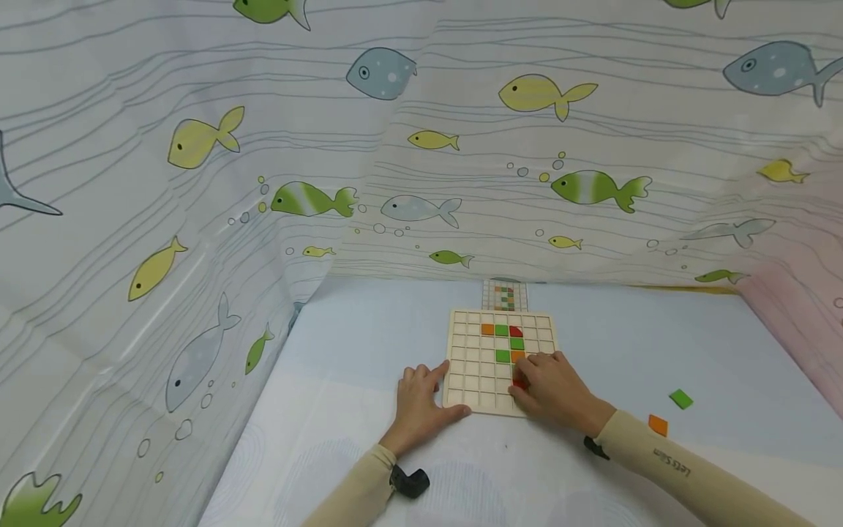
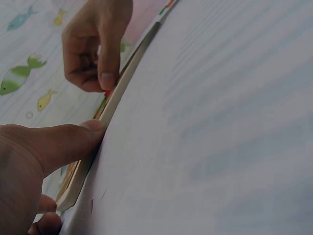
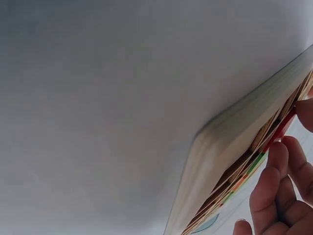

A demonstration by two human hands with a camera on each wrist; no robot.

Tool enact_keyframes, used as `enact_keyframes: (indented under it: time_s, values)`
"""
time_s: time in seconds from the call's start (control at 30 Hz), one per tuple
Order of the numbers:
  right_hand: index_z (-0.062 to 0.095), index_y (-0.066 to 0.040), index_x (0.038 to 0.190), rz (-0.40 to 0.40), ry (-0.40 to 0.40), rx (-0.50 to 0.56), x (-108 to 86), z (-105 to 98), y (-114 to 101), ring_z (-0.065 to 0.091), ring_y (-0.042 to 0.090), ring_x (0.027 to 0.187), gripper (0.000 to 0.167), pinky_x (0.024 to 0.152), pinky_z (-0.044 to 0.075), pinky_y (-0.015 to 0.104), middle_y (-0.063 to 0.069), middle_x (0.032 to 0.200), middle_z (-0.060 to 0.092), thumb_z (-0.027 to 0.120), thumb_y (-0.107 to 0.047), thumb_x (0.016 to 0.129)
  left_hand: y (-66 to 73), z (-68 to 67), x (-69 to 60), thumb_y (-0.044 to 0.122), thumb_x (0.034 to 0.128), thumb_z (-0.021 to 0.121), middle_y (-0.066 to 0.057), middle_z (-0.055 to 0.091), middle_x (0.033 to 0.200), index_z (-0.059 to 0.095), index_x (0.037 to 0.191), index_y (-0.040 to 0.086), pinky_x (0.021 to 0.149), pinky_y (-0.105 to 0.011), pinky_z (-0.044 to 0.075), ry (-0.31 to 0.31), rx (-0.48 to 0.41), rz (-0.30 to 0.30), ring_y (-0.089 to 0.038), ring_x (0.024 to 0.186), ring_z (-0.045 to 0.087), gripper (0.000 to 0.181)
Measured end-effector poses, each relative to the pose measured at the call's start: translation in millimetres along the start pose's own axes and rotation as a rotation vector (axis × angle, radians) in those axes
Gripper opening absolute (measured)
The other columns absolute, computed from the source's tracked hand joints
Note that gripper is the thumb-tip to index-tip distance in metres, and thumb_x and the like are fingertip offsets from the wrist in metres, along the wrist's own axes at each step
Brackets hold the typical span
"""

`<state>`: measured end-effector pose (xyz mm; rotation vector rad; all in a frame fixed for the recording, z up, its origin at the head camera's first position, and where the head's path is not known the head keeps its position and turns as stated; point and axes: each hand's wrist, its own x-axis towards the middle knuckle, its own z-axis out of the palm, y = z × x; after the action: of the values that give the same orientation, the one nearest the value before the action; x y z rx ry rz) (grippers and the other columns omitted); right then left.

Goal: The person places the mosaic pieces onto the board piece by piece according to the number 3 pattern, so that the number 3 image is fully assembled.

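Observation:
A square wooden grid board (image 1: pixel 471 382) lies on the table, with several green, orange and red tiles in its cells. My left hand (image 1: pixel 419 411) holds its near left corner, thumb along the near edge and fingers at the left side. Over the near right part of the board, my right hand (image 1: pixel 556 386) pinches a red tile (image 3: pixel 280 131) between thumb and fingers, at the grid surface. Whether this tile sits fully in a cell cannot be told. The right hand covers several cells in the head view.
Behind the board stands a pattern card (image 1: pixel 489 297) with a small coloured grid. To the right lie a loose green tile (image 1: pixel 681 399) and an orange tile (image 1: pixel 658 424), the latter close to the right sleeve (image 1: pixel 632 435). A fish-print curtain (image 1: pixel 421 176) borders the table.

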<state>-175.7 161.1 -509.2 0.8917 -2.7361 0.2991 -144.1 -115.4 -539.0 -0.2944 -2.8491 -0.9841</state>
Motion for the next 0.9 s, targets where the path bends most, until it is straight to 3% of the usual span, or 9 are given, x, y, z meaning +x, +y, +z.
enact_keyframes:
  time_s: [0.23, 0.47, 0.9]
  values:
    - [0.069, -0.018, 0.090, 0.022, -0.016, 0.033, -0.5, -0.4, 2.6, 0.051, 0.005, 0.071, 0.028, 0.072, 0.041, 0.033, -0.014, 0.072, 0.053, 0.087, -0.039, 0.087, -0.1, -0.7, -0.1, 0.050, 0.0717, 0.094, 0.006, 0.042, 0.085, 0.063, 0.148, 0.009, 0.079, -0.031, 0.024, 0.001, -0.007, 0.000, -0.012, 0.084, 0.029, 0.092]
    - [0.069, -0.020, 0.092, 0.037, -0.039, 0.073, -2.1, 0.1, 4.6, 0.045, 0.004, 0.069, 0.026, 0.071, 0.035, 0.030, -0.015, 0.071, 0.048, 0.086, -0.039, 0.089, 0.4, -1.0, -1.2, 0.050, 0.0721, 0.094, 0.005, 0.042, 0.086, 0.062, 0.149, 0.009, 0.079, -0.032, 0.025, -0.006, -0.006, -0.004, -0.013, 0.085, 0.029, 0.093]
    - [0.071, -0.024, 0.080, -0.013, 0.041, 0.134, 0.5, -0.2, 3.9, 0.045, 0.000, 0.069, 0.022, 0.069, 0.036, 0.027, -0.018, 0.072, 0.053, 0.092, -0.030, 0.083, 0.7, -2.1, -0.6, 0.050, 0.0721, 0.094, 0.005, 0.043, 0.086, 0.062, 0.149, 0.009, 0.079, -0.032, 0.024, -0.006, -0.015, -0.007, -0.013, 0.085, 0.029, 0.092]
